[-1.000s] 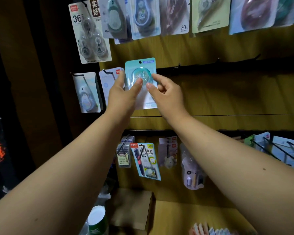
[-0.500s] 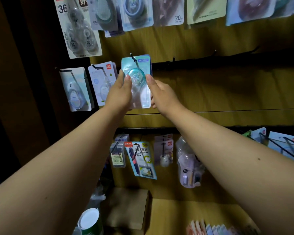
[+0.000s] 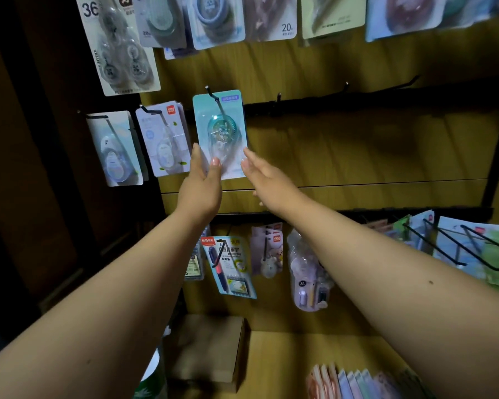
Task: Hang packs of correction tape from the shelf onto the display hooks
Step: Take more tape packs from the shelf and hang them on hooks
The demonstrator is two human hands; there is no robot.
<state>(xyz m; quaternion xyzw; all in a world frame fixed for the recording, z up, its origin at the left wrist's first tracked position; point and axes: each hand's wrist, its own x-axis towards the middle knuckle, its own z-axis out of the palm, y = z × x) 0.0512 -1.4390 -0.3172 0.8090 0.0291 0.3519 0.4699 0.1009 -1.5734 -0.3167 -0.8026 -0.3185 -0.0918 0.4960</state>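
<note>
A teal correction tape pack [image 3: 219, 131] hangs from a black display hook [image 3: 211, 92] on the wooden board. My left hand [image 3: 202, 182] pinches the pack's lower left corner, thumb on the front and fingers at the left edge. Fingers straight, my right hand [image 3: 264, 177] has its tips just at the pack's lower right edge. Left of it hang two more white tape packs [image 3: 163, 138] [image 3: 114, 148] on their own hooks. Loose packs [image 3: 355, 381] lie on the shelf at the bottom right.
Bare hooks [image 3: 346, 86] stick out of the black rail right of the teal pack. More tape packs [image 3: 216, 21] hang in the row above, pens and stationery [image 3: 231, 266] in the row below. A cardboard box [image 3: 208, 347] sits on the shelf; wire racks [image 3: 455, 246] jut out at right.
The teal pack slid onto the hook and now hangs there. Both hands dropped from its middle to its lower corners, and the right hand's fingers came off its front.
</note>
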